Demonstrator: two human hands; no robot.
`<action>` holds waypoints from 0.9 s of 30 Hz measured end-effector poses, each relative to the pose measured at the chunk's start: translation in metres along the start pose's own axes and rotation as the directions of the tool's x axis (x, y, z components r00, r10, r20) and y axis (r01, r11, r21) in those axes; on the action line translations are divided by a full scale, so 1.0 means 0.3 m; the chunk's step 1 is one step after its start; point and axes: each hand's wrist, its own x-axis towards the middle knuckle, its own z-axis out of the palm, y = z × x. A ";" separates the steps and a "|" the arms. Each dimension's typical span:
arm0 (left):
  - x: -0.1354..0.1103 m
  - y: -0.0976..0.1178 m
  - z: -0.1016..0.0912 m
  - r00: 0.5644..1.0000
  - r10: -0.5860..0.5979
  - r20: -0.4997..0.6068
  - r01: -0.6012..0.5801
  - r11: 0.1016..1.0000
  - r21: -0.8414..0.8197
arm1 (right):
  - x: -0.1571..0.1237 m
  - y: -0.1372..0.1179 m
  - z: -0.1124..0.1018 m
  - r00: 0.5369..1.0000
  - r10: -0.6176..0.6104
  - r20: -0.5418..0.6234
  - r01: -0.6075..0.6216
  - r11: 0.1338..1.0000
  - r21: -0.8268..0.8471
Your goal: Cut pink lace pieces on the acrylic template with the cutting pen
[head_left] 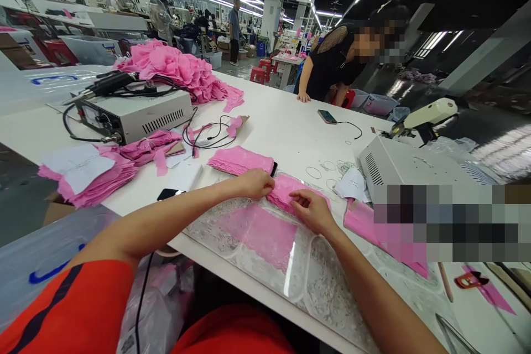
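Note:
Two stacks of pink fabric pieces lie side by side in front of me. My left hand [258, 182] is closed, with its fingertips pinched at the near-left corner of the right fabric stack [284, 189]. The left fabric stack [238, 160] sits just behind that hand, with a dark edge showing under it. My right hand [315, 211] rests over the right stack's near edge, its fingers bent but apart. Under both hands is a clear patterned plastic sheet [327, 271], through or on which a single pink lace-edged panel [269, 235] lies flat.
A grey metal box [141, 113] with cables stands at left, beside a heap of pink fabric [178, 69]. Another machine box [398, 160] is at right. A phone [327, 116] lies near a person [336, 61] leaning across the table. Scissors-like metal tool [452, 334] lies near right.

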 end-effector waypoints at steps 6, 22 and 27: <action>-0.003 -0.006 0.022 0.999 -0.020 -0.042 0.020 1.000 -0.002 | 0.057 -0.087 0.059 0.999 -0.032 -0.032 0.028 0.993 -0.118; 0.007 0.126 0.089 0.960 -0.166 -0.226 0.163 0.986 -0.033 | 0.102 -0.097 -0.027 0.960 0.087 -0.266 -0.069 0.995 0.076; 0.089 0.221 0.127 0.921 -0.285 -0.267 0.285 0.958 -0.039 | 0.085 -0.108 -0.071 0.915 0.152 -0.374 -0.081 0.977 0.198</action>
